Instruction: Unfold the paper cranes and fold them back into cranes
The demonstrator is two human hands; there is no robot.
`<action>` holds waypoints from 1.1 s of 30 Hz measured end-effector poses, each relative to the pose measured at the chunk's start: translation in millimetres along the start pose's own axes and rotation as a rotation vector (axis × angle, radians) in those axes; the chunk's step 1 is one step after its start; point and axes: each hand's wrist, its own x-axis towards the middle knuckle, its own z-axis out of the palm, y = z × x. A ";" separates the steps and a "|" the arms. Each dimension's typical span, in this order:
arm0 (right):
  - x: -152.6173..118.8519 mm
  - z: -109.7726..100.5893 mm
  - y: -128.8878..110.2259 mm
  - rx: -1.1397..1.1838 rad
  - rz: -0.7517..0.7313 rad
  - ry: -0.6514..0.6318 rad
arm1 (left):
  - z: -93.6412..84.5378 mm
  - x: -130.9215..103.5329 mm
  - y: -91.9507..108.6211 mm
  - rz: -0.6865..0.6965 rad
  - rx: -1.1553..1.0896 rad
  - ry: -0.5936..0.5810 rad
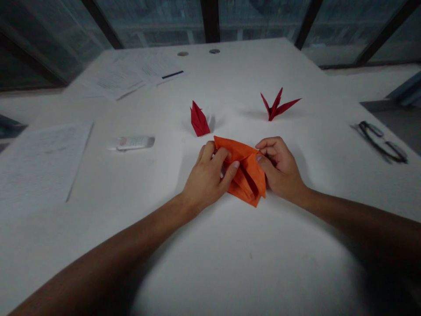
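Note:
Between my two hands is a partly folded sheet of orange origami paper, its layers standing a little apart over the white table. My left hand grips its left side, thumb and fingers closed on the paper. On the right edge, my right hand pinches the sheet between thumb and fingers. Just beyond stands a red folded paper piece, upright and narrow. Farther right is a red origami crane with its points spread upward.
A white remote control lies left of my hands. Printed sheets cover the left side, and more papers with a dark pen lie at the back left. Black-framed glasses rest near the right edge. Windows stand behind the table.

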 end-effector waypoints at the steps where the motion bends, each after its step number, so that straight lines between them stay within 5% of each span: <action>1: -0.3 0.0 0.2 0.002 -0.016 -0.005 | 0.3 1.0 -1.4 -0.014 -0.021 0.026; 5: -4.7 0.1 -0.4 -0.037 -0.095 -0.055 | 0.2 5.0 -5.4 -0.087 -0.083 0.116; 13: -10.6 1.5 -0.6 -0.148 -0.185 -0.070 | -0.7 6.9 -3.8 -0.343 -0.294 0.037; 19: 2.6 0.9 1.5 -0.090 -0.041 0.096 | 3.1 10.2 -18.0 -0.313 -0.675 0.177; 26: 11.1 -1.1 4.0 -0.056 0.042 0.137 | 2.8 8.6 -19.1 -0.219 -0.506 0.235; 33: 13.2 -4.5 6.7 -0.142 -0.067 0.165 | 1.0 11.7 -21.2 -0.092 -0.388 0.323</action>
